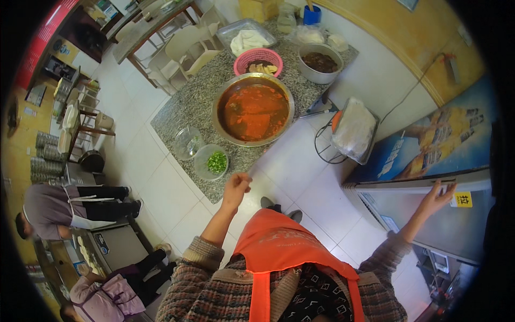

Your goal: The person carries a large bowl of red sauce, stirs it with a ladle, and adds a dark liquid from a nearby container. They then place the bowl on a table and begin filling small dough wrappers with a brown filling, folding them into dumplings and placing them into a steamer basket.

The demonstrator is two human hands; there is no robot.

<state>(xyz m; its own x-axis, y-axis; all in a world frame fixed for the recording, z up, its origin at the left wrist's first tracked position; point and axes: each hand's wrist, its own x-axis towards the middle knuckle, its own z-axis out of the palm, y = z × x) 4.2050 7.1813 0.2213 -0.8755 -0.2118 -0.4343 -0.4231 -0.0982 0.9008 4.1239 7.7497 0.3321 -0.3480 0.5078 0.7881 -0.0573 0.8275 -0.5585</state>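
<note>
My left hand (238, 186), fingers loosely curled and nothing seen in them, hovers by the near edge of the granite table (181, 108). Beside it stands a clear bowl of chopped green onion (217, 162), with another clear container (188, 143) behind it. Farther back, a large metal basin (217, 120) holds red, oily liquid. My right hand (438, 197) reaches out to the right, fingers spread, at the edge of the glass refrigerator door (426, 223); whether the fingertips touch its handle I cannot tell.
A pink basket (240, 63), a metal pot of dark food (320, 78) and a tray with white cloth (225, 36) stand farther back. A covered tray (354, 129) sits on a wire stand at right. Two people work at a counter on the left.
</note>
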